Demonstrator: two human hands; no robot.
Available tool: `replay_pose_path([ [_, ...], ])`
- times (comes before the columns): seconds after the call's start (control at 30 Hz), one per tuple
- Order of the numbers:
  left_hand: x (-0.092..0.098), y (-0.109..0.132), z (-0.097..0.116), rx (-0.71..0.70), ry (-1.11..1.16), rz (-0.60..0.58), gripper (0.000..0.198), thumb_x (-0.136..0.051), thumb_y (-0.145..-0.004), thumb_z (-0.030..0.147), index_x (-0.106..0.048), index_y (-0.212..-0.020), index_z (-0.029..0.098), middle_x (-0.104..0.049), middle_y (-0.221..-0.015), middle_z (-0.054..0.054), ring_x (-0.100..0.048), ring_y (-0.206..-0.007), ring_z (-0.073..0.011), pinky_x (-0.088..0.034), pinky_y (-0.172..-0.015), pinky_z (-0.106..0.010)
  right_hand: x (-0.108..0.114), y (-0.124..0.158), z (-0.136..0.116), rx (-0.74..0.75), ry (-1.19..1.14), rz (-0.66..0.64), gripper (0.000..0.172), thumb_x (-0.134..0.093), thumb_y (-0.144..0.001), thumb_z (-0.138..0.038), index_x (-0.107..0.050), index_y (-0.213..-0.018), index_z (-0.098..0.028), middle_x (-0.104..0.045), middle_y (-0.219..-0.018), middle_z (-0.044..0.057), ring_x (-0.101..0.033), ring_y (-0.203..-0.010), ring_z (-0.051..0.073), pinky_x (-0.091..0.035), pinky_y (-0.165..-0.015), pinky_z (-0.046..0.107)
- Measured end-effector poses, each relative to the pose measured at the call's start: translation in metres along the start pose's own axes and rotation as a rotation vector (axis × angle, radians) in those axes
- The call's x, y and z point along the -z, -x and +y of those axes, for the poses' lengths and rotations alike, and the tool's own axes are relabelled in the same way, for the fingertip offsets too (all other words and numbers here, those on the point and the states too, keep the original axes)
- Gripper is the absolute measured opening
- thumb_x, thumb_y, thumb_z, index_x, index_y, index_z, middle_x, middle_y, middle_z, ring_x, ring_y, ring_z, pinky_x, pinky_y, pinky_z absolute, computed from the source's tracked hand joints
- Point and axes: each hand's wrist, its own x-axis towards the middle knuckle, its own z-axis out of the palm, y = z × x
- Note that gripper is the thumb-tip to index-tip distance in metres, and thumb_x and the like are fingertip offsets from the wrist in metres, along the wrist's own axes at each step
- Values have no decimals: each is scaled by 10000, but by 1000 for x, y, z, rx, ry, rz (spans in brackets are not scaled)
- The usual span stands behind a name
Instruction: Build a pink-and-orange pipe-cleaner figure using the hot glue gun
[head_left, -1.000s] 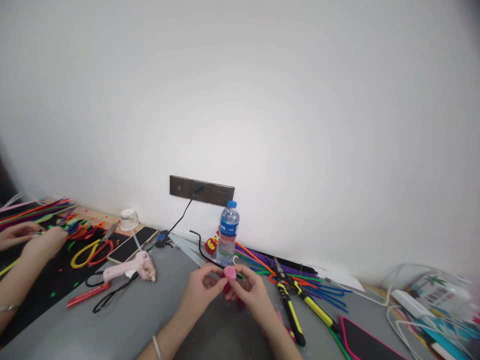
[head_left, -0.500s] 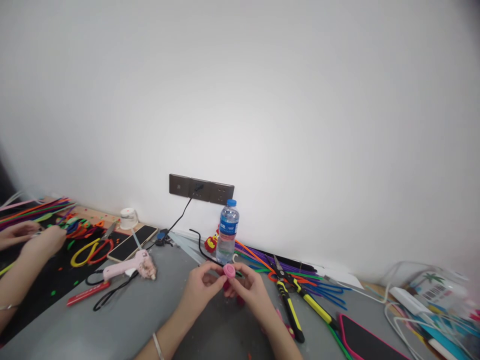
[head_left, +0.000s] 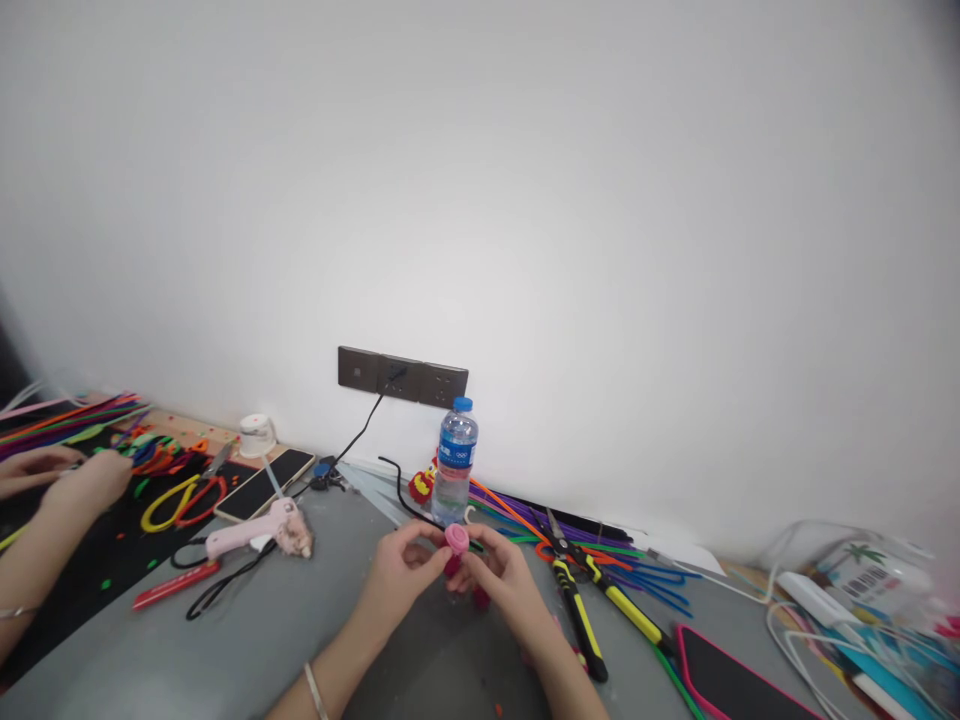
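Slightly tipped since a moment ago, showing more of its side, that pink roll (head_left: 457,536) is just in front of the bottle (head_left: 452,484), axis near upright, spiral end up, pinched by left hand (head_left: 405,568) and right hand (head_left: 501,580), neither nearer.

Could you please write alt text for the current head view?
A person's left hand and right hand pinch a pink coil before a bottle. A glue gun lies left, shears right; a co-worker's hands show at far left.
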Motion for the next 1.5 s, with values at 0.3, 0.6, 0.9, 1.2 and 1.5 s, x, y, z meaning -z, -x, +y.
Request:
replay_pose_path([
  [0.3,-2,1,3,8,-3,5,195,-690,-707,325,-648,-748,139,-667,-567,-7,-586,-472,-130,-388,-448,-193,0,0,3,-26,14,35,444,-713,-721,-531,-581,-933,-165,-664,-624,-1,-662,-519,168,-511,-506,257],
  [0.6,-3,1,-1,26,-8,8,202,-692,-710,322,-656,-774,133,-703,-648,-43,-625,-519,-151,-447,-486,-211,1,-2,5,-39,19,46,457,-733,-690,-544,-590,-910,-170,-660,-608,5,-660,-495,183,-499,-482,265],
  [0.9,-3,1,5,20,-3,14,202,-714,-674,309,-657,-746,129,-697,-671,-38,-608,-495,-131,-419,-458,-197,0,-1,3,-35,11,48,453,-736,-695,-534,-598,-913,-163,-664,-629,3,-658,-500,159,-502,-492,236],
  [1.2,-3,2,4,19,12,-5,203,-686,-703,331,-652,-766,142,-712,-676,-44,-642,-547,-161,-456,-507,-224,0,0,3,-26,13,37,417,-720,-727,-504,-585,-927,-164,-654,-633,-6,-653,-509,161,-509,-508,256],
  [1.5,-3,2,6,50,3,-6,228,-712,-674,342,-652,-757,138,-689,-619,-25,-599,-491,-140,-410,-466,-209,0,0,4,-2,16,39,395,-715,-732,-495,-575,-905,-169,-621,-667,-18,-626,-505,143,-505,-498,253],
])
